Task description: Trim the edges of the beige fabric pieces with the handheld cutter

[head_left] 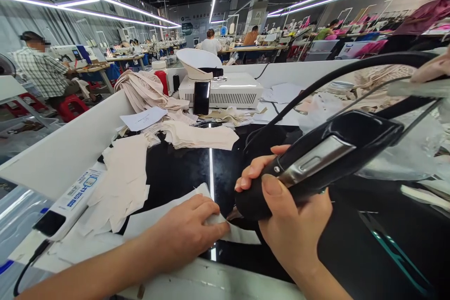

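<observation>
My right hand (298,225) is wrapped round a black corded hand tool (337,154) with a silver lever along its side. The tool slants down to the left, and its small metal tip (235,214) is at a pale fabric piece (158,213). My left hand (191,227) presses this fabric down on the glossy black work surface (176,176), thumb and forefinger close to the tip. Part of the fabric lies hidden under that hand; a narrow end of it (246,235) shows below the tool.
Cut fabric pieces (126,173) are stacked left and behind. A phone (201,98) leans on a vented white box (228,91). Tweezers (397,253) and plastic bags (397,150) lie right. The tool's cable (316,79) arches overhead near another hand (432,68).
</observation>
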`<state>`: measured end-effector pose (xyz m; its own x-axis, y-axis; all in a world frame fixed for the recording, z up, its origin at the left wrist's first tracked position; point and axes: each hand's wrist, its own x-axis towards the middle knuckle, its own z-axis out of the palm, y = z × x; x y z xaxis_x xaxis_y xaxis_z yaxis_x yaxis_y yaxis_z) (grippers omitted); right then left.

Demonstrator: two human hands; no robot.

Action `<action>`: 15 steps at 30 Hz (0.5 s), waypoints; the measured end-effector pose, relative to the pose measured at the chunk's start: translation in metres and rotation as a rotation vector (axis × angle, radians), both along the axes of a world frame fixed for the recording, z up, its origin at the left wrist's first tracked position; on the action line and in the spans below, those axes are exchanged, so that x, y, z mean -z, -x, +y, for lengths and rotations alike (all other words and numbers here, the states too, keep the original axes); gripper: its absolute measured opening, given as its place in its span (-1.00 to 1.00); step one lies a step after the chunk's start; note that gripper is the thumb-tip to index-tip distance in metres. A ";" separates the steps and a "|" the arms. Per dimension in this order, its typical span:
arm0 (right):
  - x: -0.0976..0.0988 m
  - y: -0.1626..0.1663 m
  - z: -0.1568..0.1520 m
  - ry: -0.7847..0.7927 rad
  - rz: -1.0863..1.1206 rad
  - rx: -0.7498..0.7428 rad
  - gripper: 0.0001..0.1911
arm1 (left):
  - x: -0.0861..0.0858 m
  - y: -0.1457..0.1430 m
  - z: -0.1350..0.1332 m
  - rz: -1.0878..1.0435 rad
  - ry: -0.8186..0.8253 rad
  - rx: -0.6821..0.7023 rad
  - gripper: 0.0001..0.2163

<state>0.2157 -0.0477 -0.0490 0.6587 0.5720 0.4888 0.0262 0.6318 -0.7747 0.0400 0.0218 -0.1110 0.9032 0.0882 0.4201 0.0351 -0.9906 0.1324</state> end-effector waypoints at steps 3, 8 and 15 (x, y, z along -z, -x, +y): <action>0.000 0.001 0.002 -0.002 -0.011 -0.039 -0.64 | 0.000 0.001 0.000 0.015 0.008 -0.008 -0.79; 0.000 0.000 0.004 0.009 -0.022 -0.034 -0.66 | 0.001 -0.001 0.001 0.015 0.007 -0.018 -0.81; 0.001 0.001 0.013 -0.003 -0.022 -0.028 -0.60 | 0.002 -0.003 0.000 -0.042 0.016 -0.007 -0.84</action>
<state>0.2143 -0.0349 -0.0502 0.6318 0.5882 0.5047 0.0253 0.6352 -0.7720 0.0428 0.0216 -0.1126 0.8840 0.1014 0.4564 0.0362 -0.9881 0.1493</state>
